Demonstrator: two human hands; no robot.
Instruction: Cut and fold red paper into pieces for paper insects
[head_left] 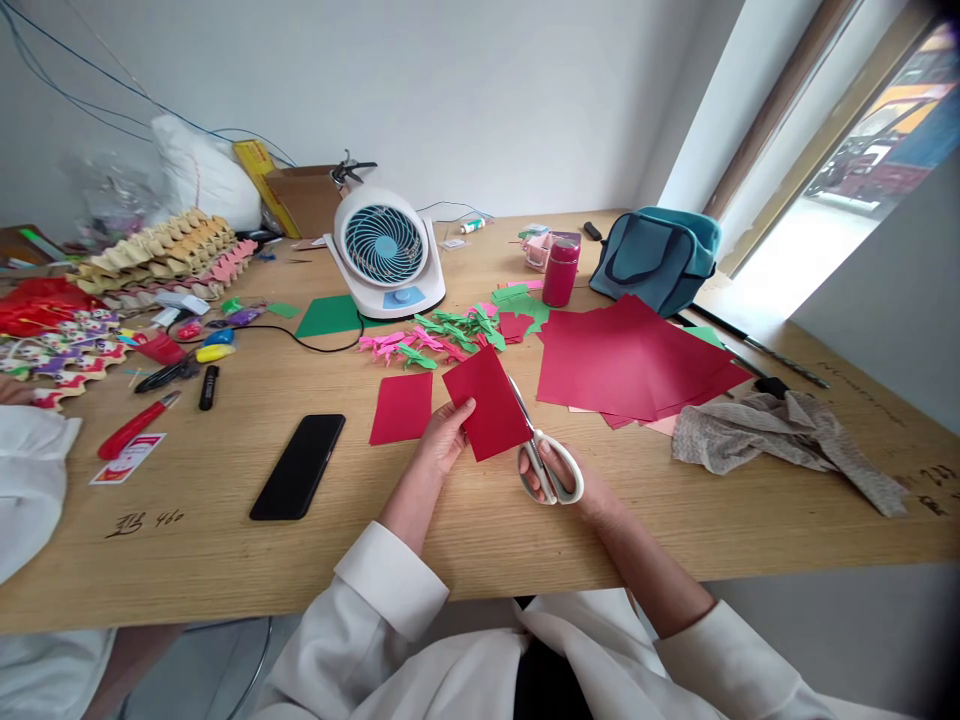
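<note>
My left hand (448,437) pinches a dark red paper rectangle (486,402) by its left edge, the thumb lying on top. In my right hand (561,468) is a pair of white-handled scissors (551,468), my fingers through the handle loops. The blades lie along the right edge of the held paper, and part of them is hidden by it. A second red paper piece (402,408) lies flat on the table just left of the held one. To the right, large red paper sheets (615,355) are spread in an overlapping pile.
Beyond my hands lie pink and green paper cutouts (457,330), with a white fan (386,250) behind. A black phone (298,467) lies to the left. A red flask (561,272), a teal bag (656,260) and a crumpled cloth (780,440) are rightward. Another person's white sleeve (34,480) shows far left.
</note>
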